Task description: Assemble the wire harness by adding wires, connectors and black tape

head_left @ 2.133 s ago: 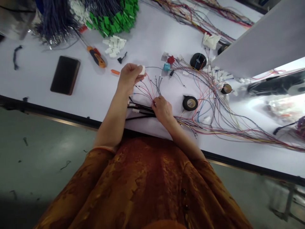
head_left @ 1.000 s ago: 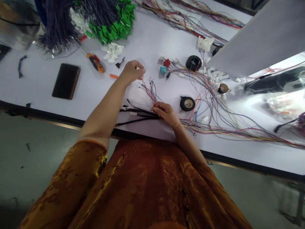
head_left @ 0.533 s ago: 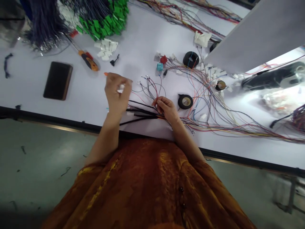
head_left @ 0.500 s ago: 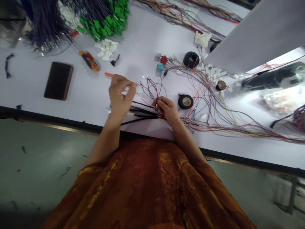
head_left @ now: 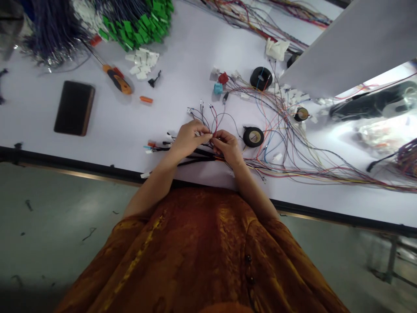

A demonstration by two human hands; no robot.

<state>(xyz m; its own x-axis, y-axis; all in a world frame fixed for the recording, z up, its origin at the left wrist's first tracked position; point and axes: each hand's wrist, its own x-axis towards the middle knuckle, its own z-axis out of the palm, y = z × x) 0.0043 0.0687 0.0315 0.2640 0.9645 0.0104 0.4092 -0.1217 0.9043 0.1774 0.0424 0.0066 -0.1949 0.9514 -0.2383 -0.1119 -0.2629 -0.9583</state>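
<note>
My right hand (head_left: 229, 147) pinches a bunch of thin wires (head_left: 213, 116), dark and red, whose metal-tipped ends fan out away from me. Fingertips of my left hand (head_left: 190, 140) meet it at the same bunch, closed on the wires. Under both hands lie black-sleeved branches (head_left: 200, 160) of a harness, with small connectors (head_left: 150, 147) at their left ends. The harness wires (head_left: 293, 174) run off to the right. A roll of black tape (head_left: 253, 137) sits just right of my right hand.
Left of the hands are an orange connector (head_left: 146, 99), a screwdriver (head_left: 117, 79) and a dark phone-like object (head_left: 74, 108). Green connectors (head_left: 140, 30) on wires lie at the back left. Another tape roll (head_left: 261, 78) is behind. A pale panel (head_left: 345, 48) rises at right.
My left hand has moved right and down, from above the table near the orange connector to the wire bunch. My right hand keeps its hold; the wire ends have spread differently.
</note>
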